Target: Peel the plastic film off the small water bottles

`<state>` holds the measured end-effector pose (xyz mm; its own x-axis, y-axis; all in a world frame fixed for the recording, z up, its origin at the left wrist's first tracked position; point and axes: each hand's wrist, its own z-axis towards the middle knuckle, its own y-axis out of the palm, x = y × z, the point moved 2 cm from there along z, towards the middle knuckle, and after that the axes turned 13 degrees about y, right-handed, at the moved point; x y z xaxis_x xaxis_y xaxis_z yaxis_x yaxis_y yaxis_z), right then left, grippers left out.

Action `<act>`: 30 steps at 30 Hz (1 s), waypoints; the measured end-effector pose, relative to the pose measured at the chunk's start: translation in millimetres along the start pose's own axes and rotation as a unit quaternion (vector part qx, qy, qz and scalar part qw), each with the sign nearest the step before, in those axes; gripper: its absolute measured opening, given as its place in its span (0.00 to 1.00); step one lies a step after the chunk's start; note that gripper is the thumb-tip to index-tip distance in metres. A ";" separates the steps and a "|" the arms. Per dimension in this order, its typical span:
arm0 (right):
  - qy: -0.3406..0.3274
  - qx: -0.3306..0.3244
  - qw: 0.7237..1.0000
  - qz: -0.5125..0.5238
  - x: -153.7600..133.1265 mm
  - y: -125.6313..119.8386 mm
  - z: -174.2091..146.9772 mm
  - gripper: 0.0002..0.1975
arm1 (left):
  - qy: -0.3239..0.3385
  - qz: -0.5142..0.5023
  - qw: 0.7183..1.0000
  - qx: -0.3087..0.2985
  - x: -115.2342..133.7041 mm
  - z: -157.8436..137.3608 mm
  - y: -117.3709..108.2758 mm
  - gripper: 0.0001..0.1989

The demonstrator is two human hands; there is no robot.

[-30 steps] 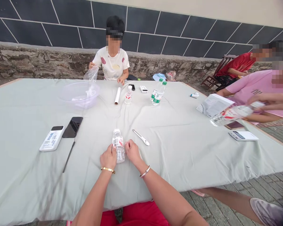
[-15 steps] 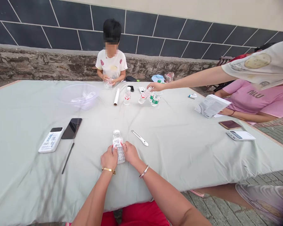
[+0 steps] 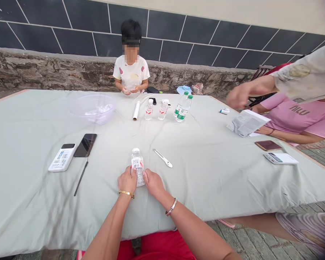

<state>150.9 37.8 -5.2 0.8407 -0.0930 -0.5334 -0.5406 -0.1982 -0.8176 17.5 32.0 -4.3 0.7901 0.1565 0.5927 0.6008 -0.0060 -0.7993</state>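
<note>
The clear plastic bottle (image 3: 137,164) is stood on the desk (image 3: 206,173) directly between the two hands, close in front of the body. Its lower half is gripped from one side by the left hand (image 3: 127,180), whose thumb is laid along the near face; from the other side it is touched and held by the right hand (image 3: 153,181), with the thumb pressed to it and the fingers curled. Contact is thus made on both flanks, while the white cap (image 3: 135,150) is left uncovered above the hands.

The bottle is slim and round-shouldered, and its transparent wall is wrapped in a red-and-white label. Just beyond the right hand, a utility knife (image 3: 163,158) with a smooth white handle is laid aslant, apart from the bottle. The desk is covered by a pale grey-green cloth, softly creased and rucked towards its near edge.

To the left, a glossy black phone (image 3: 85,145) is placed beside a white, round-cornered power bank (image 3: 61,157). Farther back, crumpled clear film (image 3: 104,108) is held in a translucent, pale purple basin (image 3: 75,110). Near it are set a smooth white roll (image 3: 136,110), two small bottles (image 3: 148,112) with similar red-and-white labels, and two taller green-capped bottles (image 3: 182,113).
</note>
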 end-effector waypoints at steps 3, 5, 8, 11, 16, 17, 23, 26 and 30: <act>0.027 -0.005 0.998 0.062 5.4 -5.0 1.9 0.16 | 0.003 0.000 1.000 0.004 -0.7 0.0 0.1 0.23; 0.033 -0.020 0.996 0.079 6.3 -10.4 -1.5 0.17 | 0.002 -0.001 1.000 0.005 -0.4 -0.2 0.0 0.23; 0.002 -0.048 0.998 0.038 1.7 -14.5 -12.3 0.19 | 0.001 -0.005 1.000 0.004 0.1 -0.3 -0.5 0.23; -0.043 -0.039 0.998 0.003 -2.9 -12.0 -20.6 0.17 | -0.001 -0.015 1.000 0.002 -1.5 0.4 -2.0 0.23; -0.131 -0.004 0.990 0.058 4.1 -4.7 -19.2 0.14 | 0.009 -0.057 0.998 -0.011 -7.5 4.1 -6.1 0.24; -0.127 0.002 0.989 0.073 7.2 -4.3 -17.7 0.14 | 0.011 -0.060 0.998 -0.012 -8.5 5.0 -7.0 0.24; -0.044 -0.010 0.985 0.167 15.1 -5.4 -13.8 0.13 | 0.033 -0.077 0.996 -0.040 -11.0 9.1 -9.7 0.23; -0.034 -0.025 0.985 0.164 13.5 -4.4 -14.2 0.13 | 0.043 -0.083 0.995 -0.045 -12.3 10.1 -9.0 0.22; -0.035 -0.065 0.978 0.197 15.7 -2.4 -13.1 0.15 | 0.046 -0.094 0.994 -0.032 -15.3 9.8 -7.5 0.21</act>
<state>165.9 24.1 -8.7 0.5606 -0.1210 -0.8192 -0.8104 -0.2835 -0.5128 -0.2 39.4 -8.4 0.6698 0.0705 0.7392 0.7425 -0.0480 -0.6681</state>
